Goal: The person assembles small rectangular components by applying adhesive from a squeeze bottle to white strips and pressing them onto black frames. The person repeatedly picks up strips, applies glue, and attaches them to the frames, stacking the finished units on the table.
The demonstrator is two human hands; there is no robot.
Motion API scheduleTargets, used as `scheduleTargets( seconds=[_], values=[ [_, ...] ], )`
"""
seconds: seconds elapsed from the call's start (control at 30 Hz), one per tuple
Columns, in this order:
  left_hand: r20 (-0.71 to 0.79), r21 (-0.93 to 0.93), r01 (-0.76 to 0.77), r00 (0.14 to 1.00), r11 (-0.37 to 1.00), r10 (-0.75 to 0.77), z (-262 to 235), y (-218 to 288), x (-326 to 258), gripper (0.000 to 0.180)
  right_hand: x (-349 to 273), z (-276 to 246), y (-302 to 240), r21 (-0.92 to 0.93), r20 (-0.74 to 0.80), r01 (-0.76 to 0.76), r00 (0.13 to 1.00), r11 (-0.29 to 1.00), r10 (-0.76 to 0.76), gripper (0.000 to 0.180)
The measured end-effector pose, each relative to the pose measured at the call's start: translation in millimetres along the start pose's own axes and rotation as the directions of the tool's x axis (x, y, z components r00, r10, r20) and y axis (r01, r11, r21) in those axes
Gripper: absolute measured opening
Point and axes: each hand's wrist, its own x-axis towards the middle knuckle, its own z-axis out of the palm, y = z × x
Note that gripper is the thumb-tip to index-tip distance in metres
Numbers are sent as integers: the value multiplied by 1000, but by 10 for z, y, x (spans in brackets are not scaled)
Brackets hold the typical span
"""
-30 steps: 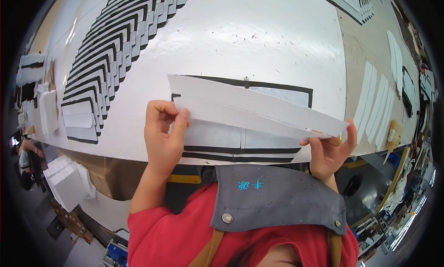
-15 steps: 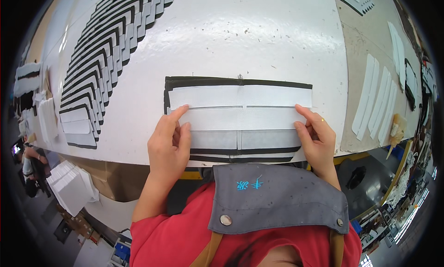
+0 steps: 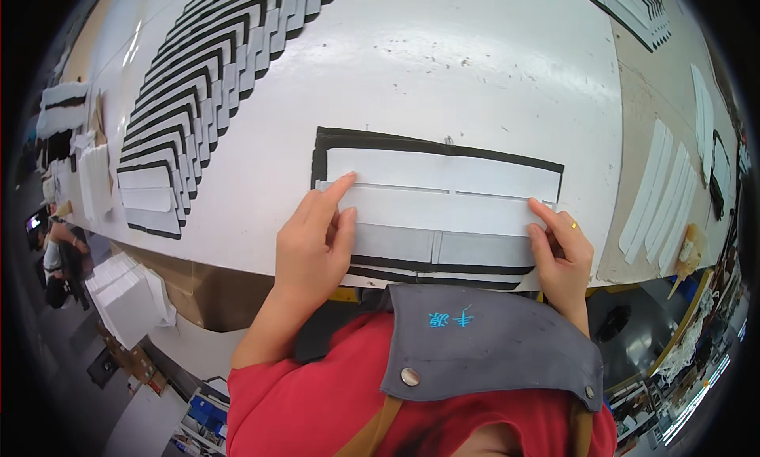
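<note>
A black-edged grey panel (image 3: 396, 243) lies on the table in front of me, with two long white strips across it. The upper strip (image 3: 443, 169) sits just inside the far black edge; the lower strip (image 3: 443, 209) runs below it, a narrow slit between them. My left hand (image 3: 315, 239) rests at the left end of the lower strip, index finger and thumb apart on its surface. At the right end, my right hand (image 3: 564, 247) lies likewise, index finger and thumb spread. The other fingers of both hands curl underneath and are partly hidden.
A long overlapping row of similar black-edged panels (image 3: 186, 112) stretches away on the left. Several loose white strips (image 3: 645, 192) and a yellowish nozzled bottle (image 3: 690, 249) lie at the right. White sheets (image 3: 127, 295) are stacked below the table's left edge.
The whole view has shifted and tilted slightly, so panel, hands and surroundings appear farther right. Both hands stay at the ends of the lower strip.
</note>
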Motion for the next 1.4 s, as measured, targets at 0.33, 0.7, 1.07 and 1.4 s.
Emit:
scheduleTargets(
  seconds=[0.33, 0.7, 1.07, 1.4],
  values=[
    [-13, 6, -10, 1000, 1000, 10, -16, -24, -3, 36, 1, 16, -28, 6, 8, -10, 1000, 1000, 10, 29],
    [32, 143, -1, 999, 990, -4, -23, 27, 12, 37, 7, -9, -30, 32, 27, -33, 999, 999, 33, 40],
    [48, 298, -436, 895, 849, 443, 38, 153, 318, 23, 132, -120, -89, -240, 17, 134, 991, 961, -134, 20],
    [192, 85, -746, 663, 661, 723, 342, 168, 502, 23, 751, 271, -207, -231, 134, 425, 905, 875, -404, 17]
  ],
)
